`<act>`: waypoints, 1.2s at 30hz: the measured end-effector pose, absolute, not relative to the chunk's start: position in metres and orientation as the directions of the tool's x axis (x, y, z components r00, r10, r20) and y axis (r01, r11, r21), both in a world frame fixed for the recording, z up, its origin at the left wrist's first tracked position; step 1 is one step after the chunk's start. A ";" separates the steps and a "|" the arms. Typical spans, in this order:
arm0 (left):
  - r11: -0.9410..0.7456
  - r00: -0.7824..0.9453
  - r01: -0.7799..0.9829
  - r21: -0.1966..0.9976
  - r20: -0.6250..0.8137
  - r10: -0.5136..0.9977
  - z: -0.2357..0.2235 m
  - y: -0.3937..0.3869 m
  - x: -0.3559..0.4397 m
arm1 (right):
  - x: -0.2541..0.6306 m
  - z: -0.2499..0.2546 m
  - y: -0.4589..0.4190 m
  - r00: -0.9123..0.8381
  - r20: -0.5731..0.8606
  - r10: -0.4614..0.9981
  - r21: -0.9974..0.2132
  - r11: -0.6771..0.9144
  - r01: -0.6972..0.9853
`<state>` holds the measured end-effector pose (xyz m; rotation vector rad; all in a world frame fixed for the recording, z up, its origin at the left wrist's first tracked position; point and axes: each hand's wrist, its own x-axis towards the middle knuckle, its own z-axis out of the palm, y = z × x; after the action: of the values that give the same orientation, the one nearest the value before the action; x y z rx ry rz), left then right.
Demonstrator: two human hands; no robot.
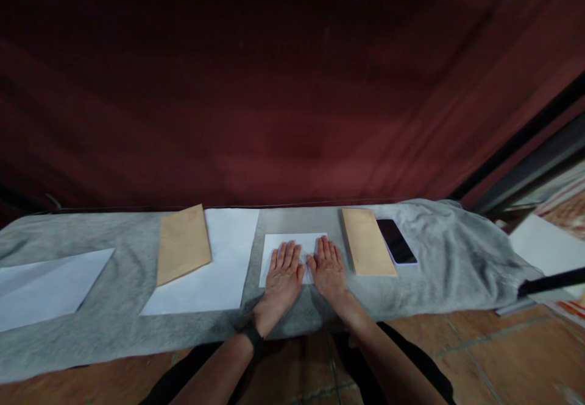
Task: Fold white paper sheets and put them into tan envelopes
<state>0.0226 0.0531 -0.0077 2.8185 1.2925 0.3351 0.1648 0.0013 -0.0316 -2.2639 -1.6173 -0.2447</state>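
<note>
Left hand (284,271) and right hand (329,270) lie palm-down on a white sheet (308,246), lower centre of frame — each grip released — with 1 phone (397,242) lower right.

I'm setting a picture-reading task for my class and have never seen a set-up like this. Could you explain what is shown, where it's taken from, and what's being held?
There is no machine: these are one person's bare hands, seen by a camera worn on the head, looking forward and down.

The left hand and right hand are pressed flat on a small white sheet; neither is grasping anything.

Underneath is a grey cloth. To the left, a brown packet overlaps a larger white sheet, with another white sheet farther left. To the right lie a second brown packet and a phone.
</note>
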 end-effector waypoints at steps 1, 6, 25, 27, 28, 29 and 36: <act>-0.648 0.627 0.753 0.116 0.172 0.760 -0.009 0.052 0.023 | 0.166 -0.032 0.001 0.336 0.335 0.880 -0.176 -0.292 0.940; -0.605 0.588 0.789 0.111 0.152 0.795 -0.010 0.055 0.019 | 0.172 -0.032 -0.003 0.346 0.345 0.872 -0.166 -0.306 0.937; -0.603 0.592 0.789 0.120 0.113 0.798 -0.011 0.056 0.015 | 0.162 -0.021 0.009 0.161 0.227 0.960 -0.202 -0.115 0.973; -0.581 0.568 0.805 0.125 0.125 0.814 -0.013 0.057 0.014 | 0.165 -0.023 0.009 0.191 0.248 0.950 -0.184 -0.147 0.972; -0.568 0.554 0.813 0.126 0.132 0.822 -0.013 0.058 0.013 | 0.167 -0.023 0.009 0.203 0.261 0.944 -0.176 -0.160 0.971; -0.558 0.543 0.821 0.123 0.137 0.829 -0.014 0.059 0.012 | 0.167 -0.024 0.009 0.213 0.275 0.938 -0.169 -0.171 0.971; -0.504 0.492 0.860 0.085 0.129 0.861 -0.009 0.063 0.007 | 0.171 -0.027 0.008 0.269 0.325 0.907 -0.139 -0.235 0.962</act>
<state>0.0069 0.0634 -0.0089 2.7054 1.5601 0.2416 0.1713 0.0076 -0.0270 -2.2351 -1.7125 -0.2517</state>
